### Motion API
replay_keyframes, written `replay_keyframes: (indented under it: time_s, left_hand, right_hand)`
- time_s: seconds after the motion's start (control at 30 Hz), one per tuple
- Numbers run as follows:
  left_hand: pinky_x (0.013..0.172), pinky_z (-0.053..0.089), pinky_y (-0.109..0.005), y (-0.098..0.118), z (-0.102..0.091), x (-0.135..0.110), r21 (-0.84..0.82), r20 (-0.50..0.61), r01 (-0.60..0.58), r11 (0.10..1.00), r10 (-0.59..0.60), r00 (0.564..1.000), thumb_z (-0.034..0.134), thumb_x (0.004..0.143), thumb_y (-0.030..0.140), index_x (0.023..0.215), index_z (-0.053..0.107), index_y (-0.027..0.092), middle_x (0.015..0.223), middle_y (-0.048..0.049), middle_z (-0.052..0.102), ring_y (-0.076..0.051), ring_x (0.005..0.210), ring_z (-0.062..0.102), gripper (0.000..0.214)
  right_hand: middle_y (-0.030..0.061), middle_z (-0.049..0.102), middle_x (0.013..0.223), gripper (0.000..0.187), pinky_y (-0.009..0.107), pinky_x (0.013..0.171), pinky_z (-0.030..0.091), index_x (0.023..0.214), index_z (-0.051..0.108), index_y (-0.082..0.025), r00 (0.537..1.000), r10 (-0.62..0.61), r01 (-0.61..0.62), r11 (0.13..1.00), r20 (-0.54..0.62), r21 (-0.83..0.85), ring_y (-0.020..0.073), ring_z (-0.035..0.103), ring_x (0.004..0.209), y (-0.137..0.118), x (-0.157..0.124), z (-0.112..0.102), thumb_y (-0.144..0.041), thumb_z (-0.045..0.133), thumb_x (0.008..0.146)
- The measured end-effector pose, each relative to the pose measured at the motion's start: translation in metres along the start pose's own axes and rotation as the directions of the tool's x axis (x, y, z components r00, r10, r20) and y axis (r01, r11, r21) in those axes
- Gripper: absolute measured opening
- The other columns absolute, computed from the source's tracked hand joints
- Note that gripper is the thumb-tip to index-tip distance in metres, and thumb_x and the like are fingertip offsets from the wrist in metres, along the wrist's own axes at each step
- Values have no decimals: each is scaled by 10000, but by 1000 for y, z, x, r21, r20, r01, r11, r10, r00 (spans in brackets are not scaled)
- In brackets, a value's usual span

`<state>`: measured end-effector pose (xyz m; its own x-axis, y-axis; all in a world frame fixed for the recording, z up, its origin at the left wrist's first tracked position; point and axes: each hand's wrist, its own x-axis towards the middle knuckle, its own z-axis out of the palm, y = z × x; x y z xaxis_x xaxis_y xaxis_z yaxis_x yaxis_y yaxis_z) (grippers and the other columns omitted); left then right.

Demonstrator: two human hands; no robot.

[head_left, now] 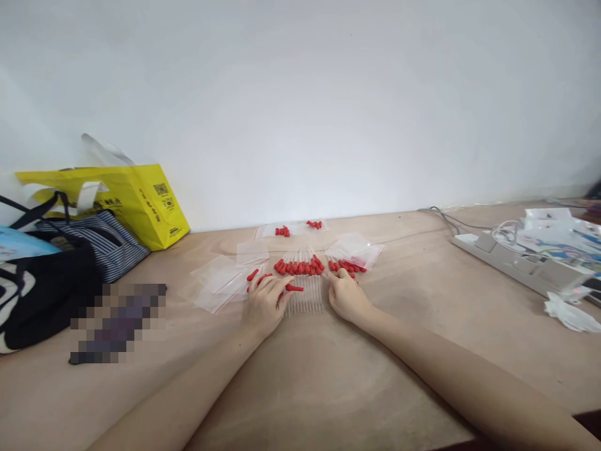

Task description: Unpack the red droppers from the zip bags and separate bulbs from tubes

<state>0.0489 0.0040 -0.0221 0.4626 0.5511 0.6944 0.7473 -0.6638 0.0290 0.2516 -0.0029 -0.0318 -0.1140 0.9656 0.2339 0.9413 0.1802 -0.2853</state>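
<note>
My left hand [267, 303] is closed, its thumb and fingers around a red rubber dropper bulb [295, 288] that points right. More red bulbs lie partly hidden behind that hand. My right hand [348, 297] is pinched, its fingertips at the end of what looks like a thin clear tube [325, 275]. Between the hands lies a row of clear glass tubes [305, 299] side by side. Just beyond them, droppers with red bulbs [300, 268] are fanned out, and several more red-bulbed droppers [345, 265] rest by my right hand.
Clear zip bags [218, 282] lie left of the droppers, with more bags [359, 249] at right. Bagged droppers [282, 232] sit near the wall. A yellow bag [154, 207] and dark bags [51, 294] stand left; a white power strip [498, 263] and crumpled tissue [570, 313] are right.
</note>
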Motion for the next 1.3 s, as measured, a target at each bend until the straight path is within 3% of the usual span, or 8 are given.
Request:
replay_keyframes:
  time_s: [0.37, 0.5, 0.63, 0.77, 0.87, 0.97, 1.1, 1.3]
  left_hand:
    - [873, 323, -391, 5, 0, 2, 28, -47, 0, 1000, 2, 999, 531, 783, 253, 798, 573, 210, 713, 2, 646, -164, 744, 574, 62]
    - [857, 331, -389, 11, 3, 5, 20, -64, -58, 998, 59, 996, 527, 790, 258, 779, 572, 206, 719, 6, 657, -164, 736, 571, 70]
    - [846, 344, -385, 20, 4, 7, -5, -69, -113, 994, 113, 991, 510, 805, 255, 776, 581, 208, 703, 12, 664, -161, 715, 570, 90]
    - [865, 356, -388, 20, 3, 6, -58, -45, -119, 991, 116, 992, 526, 797, 297, 834, 598, 209, 741, 1, 668, -164, 748, 573, 120]
    - [932, 331, -403, 16, 0, 6, -144, 101, -164, 976, 179, 979, 534, 787, 351, 1005, 583, 224, 977, -38, 651, -195, 979, 537, 258]
    - [1002, 249, -453, 13, -3, 9, -212, 270, -270, 939, 322, 907, 509, 808, 354, 1124, 534, 298, 1227, -34, 522, -219, 1189, 396, 322]
    - [1010, 202, -515, 17, -4, 19, -302, 384, -367, 880, 464, 798, 496, 822, 317, 1158, 487, 394, 1317, -13, 428, -237, 1248, 322, 345]
    - [1012, 176, -528, 19, 2, 29, -341, 392, -372, 863, 491, 778, 467, 839, 270, 1137, 495, 415, 1265, 5, 489, -221, 1243, 336, 333]
  right_hand:
    - [92, 524, 841, 203, 278, 758, 402, 858, 590, -133, 972, -161, 195, 959, -169, 206, 173, 508, 818, -4, -4, 5, -185, 395, 838]
    - [89, 563, 921, 271, 296, 786, 393, 1036, 572, -154, 903, -286, 388, 861, -320, 328, 172, 504, 877, -2, -6, -3, -299, 452, 842]
    - [56, 618, 909, 245, 333, 762, 339, 1026, 604, -228, 838, -451, 526, 818, -307, 234, 178, 493, 851, -4, -9, -6, -322, 494, 828]
    - [34, 649, 858, 204, 317, 734, 295, 954, 640, -244, 837, -465, 527, 827, -288, 198, 161, 495, 825, 1, -7, -8, -244, 467, 845]
    - [20, 654, 872, 195, 308, 754, 282, 934, 646, -255, 866, -423, 480, 853, -267, 204, 151, 499, 831, 20, -2, -19, -249, 477, 838]
    - [1, 660, 844, 164, 307, 770, 276, 894, 655, -270, 922, -328, 368, 908, -207, 201, 153, 498, 804, 47, 4, -33, -279, 513, 811]
    - [-6, 656, 770, 112, 309, 766, 262, 788, 667, -257, 959, -262, 276, 950, -110, 145, 158, 495, 781, 68, 7, -42, -302, 568, 760]
    - [7, 632, 776, 111, 298, 736, 257, 707, 645, -226, 949, -306, 311, 948, -76, 71, 165, 492, 807, 68, 8, -36, -326, 602, 729]
